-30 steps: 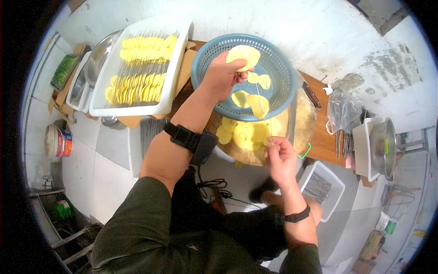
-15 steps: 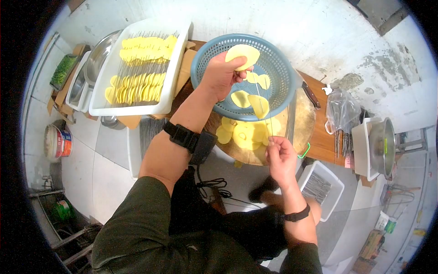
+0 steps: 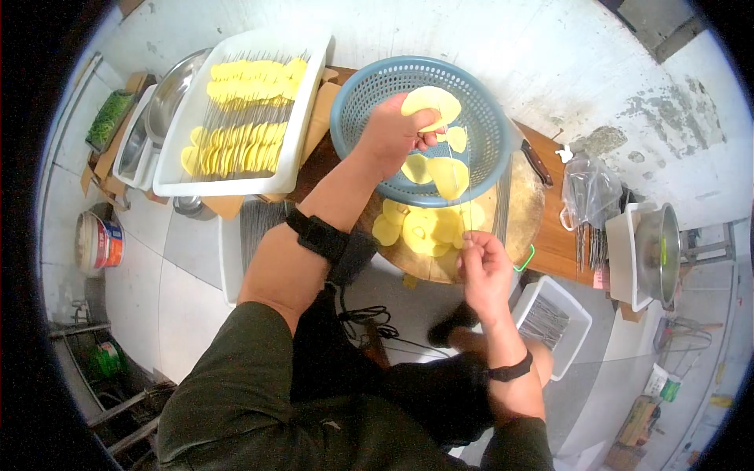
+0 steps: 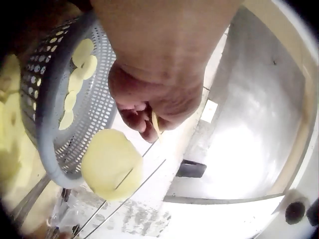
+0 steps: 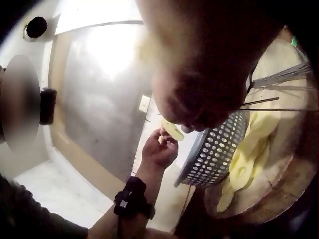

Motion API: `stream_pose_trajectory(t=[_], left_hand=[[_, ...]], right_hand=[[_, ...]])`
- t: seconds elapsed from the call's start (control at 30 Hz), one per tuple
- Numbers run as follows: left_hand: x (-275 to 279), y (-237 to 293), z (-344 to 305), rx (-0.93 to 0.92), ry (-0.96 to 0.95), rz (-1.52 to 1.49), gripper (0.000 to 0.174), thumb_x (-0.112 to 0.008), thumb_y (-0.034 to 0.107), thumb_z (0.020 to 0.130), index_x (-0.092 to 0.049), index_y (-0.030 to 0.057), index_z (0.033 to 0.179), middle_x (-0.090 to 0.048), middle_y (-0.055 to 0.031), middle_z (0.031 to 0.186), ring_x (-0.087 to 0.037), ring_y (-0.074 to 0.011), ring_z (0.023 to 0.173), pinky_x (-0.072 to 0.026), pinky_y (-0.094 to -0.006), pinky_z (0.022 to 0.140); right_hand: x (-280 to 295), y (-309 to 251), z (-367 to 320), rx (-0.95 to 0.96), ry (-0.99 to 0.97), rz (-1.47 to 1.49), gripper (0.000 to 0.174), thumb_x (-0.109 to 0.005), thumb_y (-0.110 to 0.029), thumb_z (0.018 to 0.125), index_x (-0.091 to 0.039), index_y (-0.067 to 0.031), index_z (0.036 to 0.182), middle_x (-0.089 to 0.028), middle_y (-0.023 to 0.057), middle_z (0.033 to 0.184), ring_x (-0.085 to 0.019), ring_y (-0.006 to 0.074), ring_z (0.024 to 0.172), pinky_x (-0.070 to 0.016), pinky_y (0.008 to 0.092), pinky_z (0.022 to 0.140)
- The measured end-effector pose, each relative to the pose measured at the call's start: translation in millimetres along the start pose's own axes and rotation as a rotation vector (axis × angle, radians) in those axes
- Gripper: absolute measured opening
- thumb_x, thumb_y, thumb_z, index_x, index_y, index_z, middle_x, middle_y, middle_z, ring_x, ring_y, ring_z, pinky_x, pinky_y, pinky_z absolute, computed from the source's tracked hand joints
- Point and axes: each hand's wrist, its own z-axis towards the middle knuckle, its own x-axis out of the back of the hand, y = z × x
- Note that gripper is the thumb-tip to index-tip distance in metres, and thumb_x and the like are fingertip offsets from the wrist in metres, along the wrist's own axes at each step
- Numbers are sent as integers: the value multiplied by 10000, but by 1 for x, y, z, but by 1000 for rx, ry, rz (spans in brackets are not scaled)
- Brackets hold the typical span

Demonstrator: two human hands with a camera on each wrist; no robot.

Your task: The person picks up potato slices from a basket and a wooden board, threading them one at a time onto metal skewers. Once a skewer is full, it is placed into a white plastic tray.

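Note:
My left hand [image 3: 393, 137] pinches a thin round yellow slice [image 3: 433, 107] above the blue-grey colander [image 3: 343, 118]. Two thin metal skewers run from there down to my right hand [image 3: 485, 271], whose thumb and fingers pinch their lower part. One yellow slice [image 3: 449, 179] is threaded on a skewer between the hands; the left wrist view shows this threaded slice [image 4: 111, 164] pierced near its edge. Loose slices [image 4: 82, 52] lie inside the colander. More slices [image 3: 424, 233] are piled on the round wooden board [image 3: 522, 212], beside a bundle of skewers [image 3: 503, 208].
At the left stands a white tray [image 3: 177, 169] with rows of skewered slices. A knife [image 3: 536, 163] lies right of the colander. Beyond it are a plastic bag [image 3: 589, 188] and a steel bowl [image 3: 661, 255]. A white bin [image 3: 577, 337] of skewers stands lower right.
My left hand has shifted right and slightly down with its slice. The threaded slice has moved slightly right and up; my right hand has barely moved.

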Motion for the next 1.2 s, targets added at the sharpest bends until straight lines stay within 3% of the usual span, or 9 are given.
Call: stream_pose_trajectory(t=[0.17, 0.27, 0.37, 0.9, 0.97, 1.2], left_hand=[[-10, -2, -2, -111, 110, -40, 232, -608, 83, 854, -588, 4, 1072, -652, -76, 932, -600, -135, 723, -459, -239, 598], [-7, -4, 1, -136, 49, -143, 250, -619, 93, 862, -583, 1, 1091, -650, -71, 969, -615, -146, 773, -468, -246, 612], [-4, -7, 4, -141, 42, -120, 238, -623, 98, 886, -571, 35, 1109, -647, -60, 995, -628, -141, 771, -497, -229, 613], [-5, -6, 1, -153, 13, -15, 205, -625, 88, 892, -561, 19, 1074, -648, -73, 965, -634, -142, 741, -489, -220, 598], [-8, -2, -1, -161, 42, -23, 208, -635, 89, 863, -571, -12, 1033, -647, -77, 896, -619, -136, 705, -491, -244, 617], [-5, -4, 1, -163, 26, -27, 193, -636, 71, 878, -566, 23, 1051, -649, -67, 945, -627, -141, 701, -501, -227, 594]], right_hand=[[-4, -1, 1, -33, 1, 55, 110, -531, -82, 956, -571, -2, 1021, -546, -11, 676, -451, 46, 558, -366, 202, 499], [-5, -4, 1, -71, 12, 88, 105, -524, -80, 958, -568, -13, 1025, -548, -7, 670, -438, 45, 535, -350, 204, 475], [-6, -3, 0, -72, 6, 87, 104, -520, -84, 960, -565, -19, 1027, -545, -9, 665, -430, 44, 521, -343, 205, 463], [-6, -8, 1, -146, -35, 138, 104, -527, -116, 962, -563, -28, 1003, -553, 9, 651, -462, 68, 510, -377, 213, 465], [-5, -9, 2, -149, -40, 148, 101, -525, -112, 962, -562, -28, 1004, -554, 13, 653, -463, 70, 509, -376, 215, 463], [-4, -12, 3, -177, -67, 211, 105, -519, -106, 963, -559, -24, 1016, -554, 22, 654, -453, 74, 490, -366, 215, 448]])
